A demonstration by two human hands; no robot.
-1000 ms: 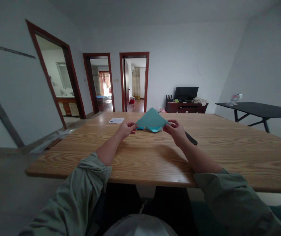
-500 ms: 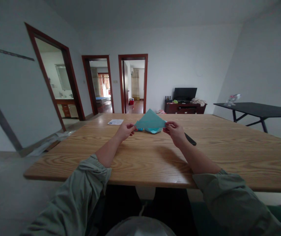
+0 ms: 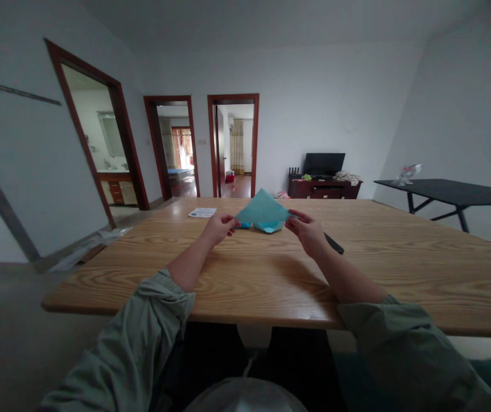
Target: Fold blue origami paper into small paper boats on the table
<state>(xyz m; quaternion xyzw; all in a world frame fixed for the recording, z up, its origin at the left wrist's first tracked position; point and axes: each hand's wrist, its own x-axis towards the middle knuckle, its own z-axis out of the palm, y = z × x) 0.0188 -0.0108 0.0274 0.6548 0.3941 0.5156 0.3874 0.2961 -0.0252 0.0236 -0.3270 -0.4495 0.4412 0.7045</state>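
Note:
A teal sheet of paper folded into a triangle [image 3: 262, 207] is held up above the table, its peak pointing away from me. My left hand [image 3: 220, 228] pinches its left corner between thumb and fingers. At the opposite corner, my right hand [image 3: 304, 229] grips the paper the same way. Behind and below the triangle lies a light-blue paper piece [image 3: 268, 227], partly hidden by it. A smaller bright-blue item [image 3: 242, 225] shows near my left fingertips; I cannot make out what it is.
On the wooden table [image 3: 142, 274] a printed white card [image 3: 202, 212] lies to the left. A black phone-like object [image 3: 333, 243] rests beside my right wrist. Farther back stand a cabinet with a monitor [image 3: 324, 165] and a black folding table [image 3: 451, 191] at right.
The folded paper has tilted slightly, and its lower edge sits a little higher, baring more of the light-blue piece. Both hands keep their pinch at the corners, almost unmoved.

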